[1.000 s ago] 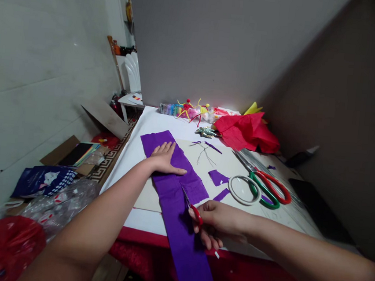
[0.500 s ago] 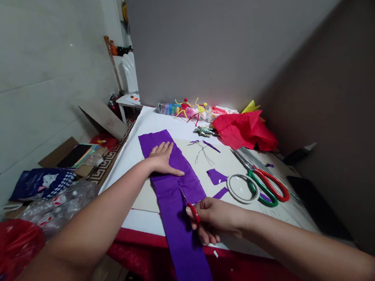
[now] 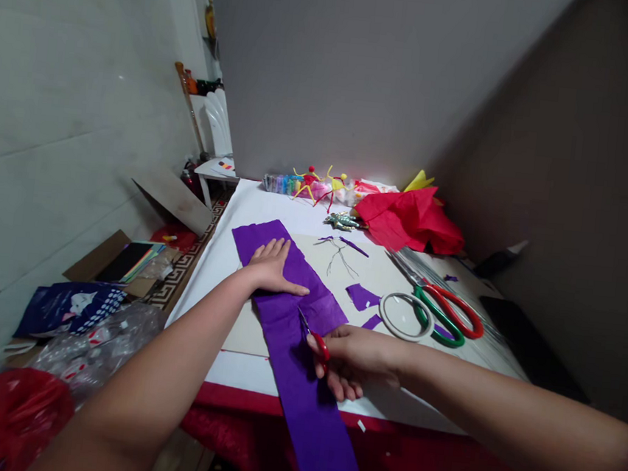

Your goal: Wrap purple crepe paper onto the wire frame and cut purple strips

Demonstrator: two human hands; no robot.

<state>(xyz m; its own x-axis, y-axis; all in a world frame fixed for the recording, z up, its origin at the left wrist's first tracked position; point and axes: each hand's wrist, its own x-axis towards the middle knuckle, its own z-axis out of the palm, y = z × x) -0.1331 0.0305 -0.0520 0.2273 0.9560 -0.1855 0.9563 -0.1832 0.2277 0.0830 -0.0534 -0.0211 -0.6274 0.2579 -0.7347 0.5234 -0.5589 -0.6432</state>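
A long strip of purple crepe paper (image 3: 303,353) lies across the white table (image 3: 250,207) and hangs over its near edge. My left hand (image 3: 275,265) rests flat on the paper's far part, fingers stretched out. My right hand (image 3: 355,358) grips small red-handled scissors (image 3: 313,332), whose blades are in the paper's right side, just below a cut flap. Two small purple scraps (image 3: 364,297) lie to the right of the strip.
Large red-and-green scissors (image 3: 443,311) and a white ring (image 3: 407,316) lie at right. Crumpled red paper (image 3: 409,219), pipe-cleaner figures (image 3: 322,181) and a thin wire shape (image 3: 339,256) sit farther back. Boxes, a blue bag (image 3: 66,304) and plastic clutter the floor at left.
My right hand with the small scissors has moved a little left and forward along the strip. My left hand has stayed flat on the paper.
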